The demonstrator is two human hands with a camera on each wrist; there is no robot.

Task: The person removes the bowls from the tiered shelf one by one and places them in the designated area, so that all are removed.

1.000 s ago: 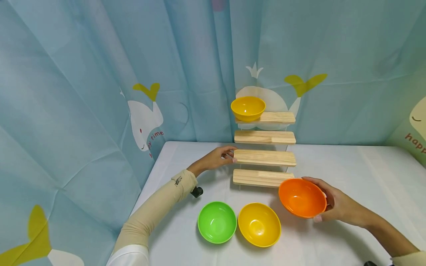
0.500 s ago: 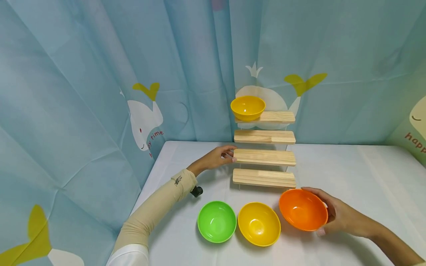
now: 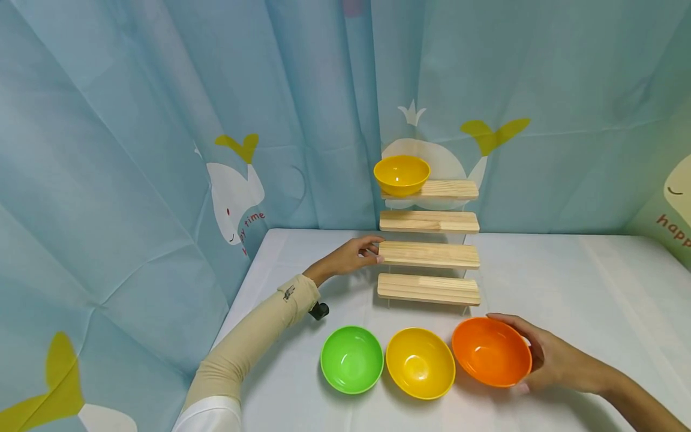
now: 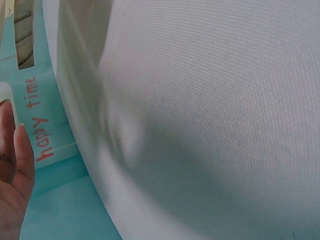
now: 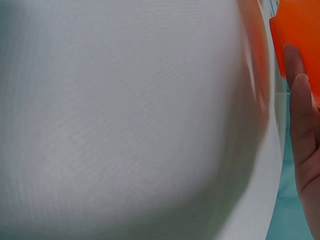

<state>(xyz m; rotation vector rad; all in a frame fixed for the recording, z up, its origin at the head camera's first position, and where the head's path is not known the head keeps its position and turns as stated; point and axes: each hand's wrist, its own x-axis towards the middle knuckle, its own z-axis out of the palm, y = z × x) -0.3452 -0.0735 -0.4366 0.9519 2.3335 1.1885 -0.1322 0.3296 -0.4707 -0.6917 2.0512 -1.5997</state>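
My right hand (image 3: 556, 360) holds an orange bowl (image 3: 490, 353) by its right side, fingers at the far rim and thumb at the near one. The bowl is low over the white table, just right of a yellow bowl (image 3: 420, 363). In the right wrist view, part of the orange bowl (image 5: 300, 30) shows beside the thumb. My left hand (image 3: 353, 256) grips the left end of a stepped wooden shelf (image 3: 429, 255) at its second tier from the bottom. Only part of the left hand (image 4: 15, 165) shows in the left wrist view.
A green bowl (image 3: 352, 360) stands left of the yellow one. Another yellow bowl (image 3: 402, 174) sits on the left of the shelf's top tier. A blue curtain (image 3: 324, 120) with whale prints hangs behind and to the left of the white table (image 3: 567, 288).
The orange bowl has come down and toward the front in my right hand, away from the shelf's lowest tier, into line with the other two bowls. My left hand stays at the shelf.
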